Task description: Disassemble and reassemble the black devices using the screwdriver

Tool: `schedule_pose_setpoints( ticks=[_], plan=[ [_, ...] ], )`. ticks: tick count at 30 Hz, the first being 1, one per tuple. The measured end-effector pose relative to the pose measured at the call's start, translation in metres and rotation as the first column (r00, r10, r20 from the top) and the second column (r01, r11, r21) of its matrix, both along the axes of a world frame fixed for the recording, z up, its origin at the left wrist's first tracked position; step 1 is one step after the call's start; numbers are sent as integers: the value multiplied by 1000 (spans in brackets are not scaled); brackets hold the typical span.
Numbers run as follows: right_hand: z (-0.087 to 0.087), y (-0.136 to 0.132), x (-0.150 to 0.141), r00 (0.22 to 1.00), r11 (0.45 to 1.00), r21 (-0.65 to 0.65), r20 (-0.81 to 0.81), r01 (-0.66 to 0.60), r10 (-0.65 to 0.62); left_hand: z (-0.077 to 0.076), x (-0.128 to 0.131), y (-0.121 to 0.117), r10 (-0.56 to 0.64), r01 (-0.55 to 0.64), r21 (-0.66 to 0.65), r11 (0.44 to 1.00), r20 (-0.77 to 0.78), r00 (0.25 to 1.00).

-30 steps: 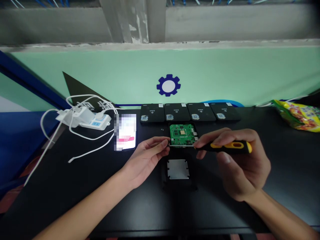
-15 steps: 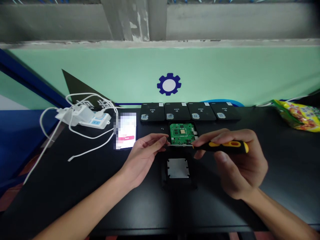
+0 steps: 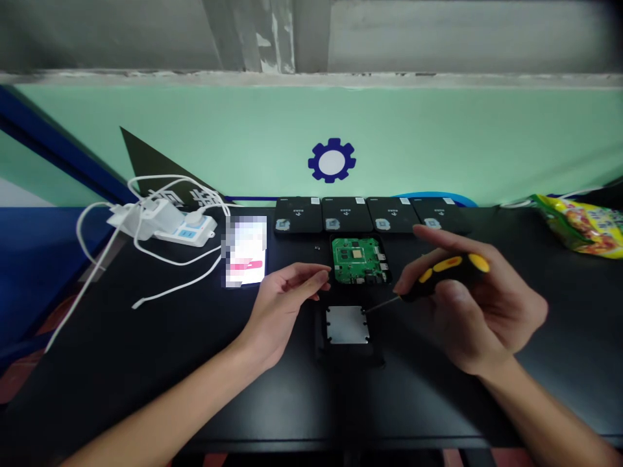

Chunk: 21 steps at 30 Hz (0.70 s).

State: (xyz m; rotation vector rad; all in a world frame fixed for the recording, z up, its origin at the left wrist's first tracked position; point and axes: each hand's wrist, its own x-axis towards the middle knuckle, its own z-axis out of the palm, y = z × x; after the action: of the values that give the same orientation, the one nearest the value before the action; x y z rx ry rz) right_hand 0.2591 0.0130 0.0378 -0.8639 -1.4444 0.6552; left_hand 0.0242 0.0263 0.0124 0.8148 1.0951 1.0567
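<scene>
My right hand (image 3: 491,311) grips a yellow-and-black screwdriver (image 3: 450,274), its thin shaft angled down to the left. The tip is at the upper right corner of a silver metal plate (image 3: 347,324) lying on a dark cover; whether it touches I cannot tell. Beside the left edge of a black case holding a green circuit board (image 3: 357,261), the thumb and fingers of my left hand (image 3: 287,301) are pinched together. Anything between them is too small or hidden to make out.
Several closed black boxes (image 3: 298,215) stand in a row behind the board. Tiny metal bits (image 3: 317,248) lie left of it. A lit phone (image 3: 247,250), a white power strip (image 3: 187,230) with cables, and a yellow snack bag (image 3: 584,224) are on the black table (image 3: 272,408).
The screwdriver has left my left fingertips and swung down and right, its tip now near the silver plate's corner. My left hand stays pinched in nearly the same place.
</scene>
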Motion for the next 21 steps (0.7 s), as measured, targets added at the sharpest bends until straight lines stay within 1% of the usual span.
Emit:
schedule_pose_setpoints(
  ticks=[3, 7, 12, 17, 21],
  plan=[
    [-4, 3, 4, 996, 999, 24, 87, -38, 36, -1, 2, 0, -7, 7, -11, 1000, -16, 1000],
    [-9, 8, 6, 989, 996, 26, 126, -81, 77, 0, 2, 0, -14, 13, -10, 1000, -17, 1000],
    [-11, 9, 8, 982, 993, 19, 149, -118, 114, 0, 2, 0, -29, 28, -10, 1000, -27, 999],
    [-13, 10, 10, 968, 989, 18, 205, -150, 143, 0, 1, 0, -51, 51, -8, 999, -37, 998],
    [-15, 11, 11, 967, 986, 13, 198, -169, 163, 0, 1, 0, -54, 54, -11, 998, -39, 998]
  ],
)
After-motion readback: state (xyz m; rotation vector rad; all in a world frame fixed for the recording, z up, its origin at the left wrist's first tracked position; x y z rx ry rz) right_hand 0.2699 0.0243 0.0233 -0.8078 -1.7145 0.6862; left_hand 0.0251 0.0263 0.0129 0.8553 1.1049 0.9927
